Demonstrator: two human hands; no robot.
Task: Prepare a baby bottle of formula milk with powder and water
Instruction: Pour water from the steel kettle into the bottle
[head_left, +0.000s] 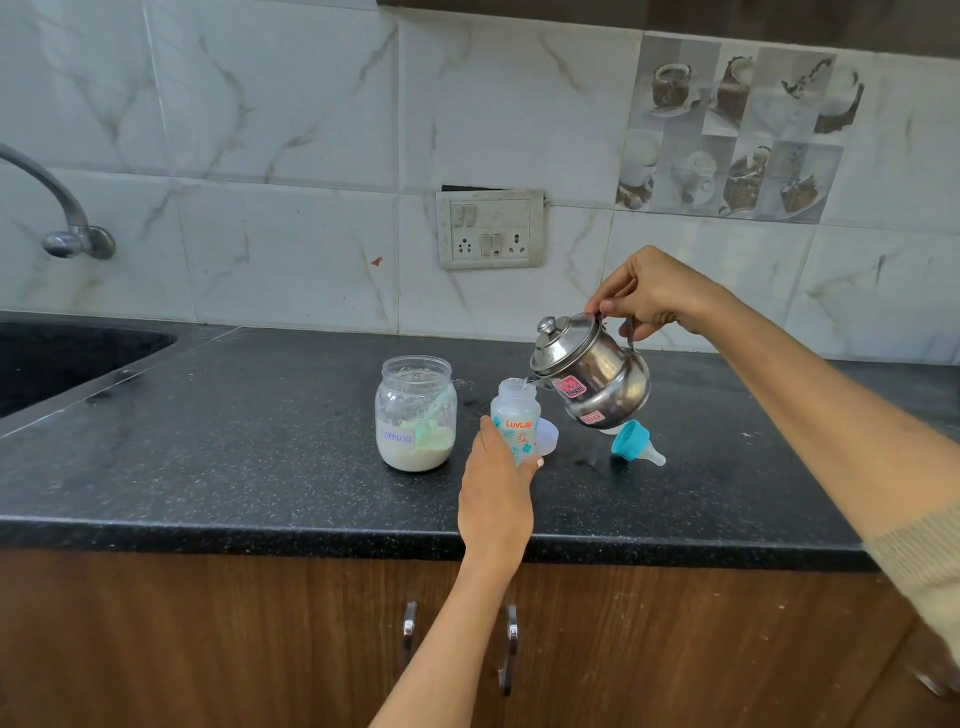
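A small clear baby bottle (517, 423) with an orange logo stands uncapped on the black counter (234, 467). My left hand (496, 491) grips its lower part. My right hand (649, 293) holds a steel kettle (592, 376) by its handle, tilted left, with its spout over the bottle's mouth and water running in. To the left stands an open glass jar (415, 413) labelled Formula, partly full of white powder with a pale green scoop inside. The teal ring with its teat (636, 447) lies on its side to the right of the bottle.
A clear cap (546, 437) lies just behind the bottle. A dark sink (62, 358) and a wall tap (62, 208) are at the far left. A switch and socket plate (491, 228) is on the tiled wall. Wooden cabinet doors with metal handles (511, 649) are below.
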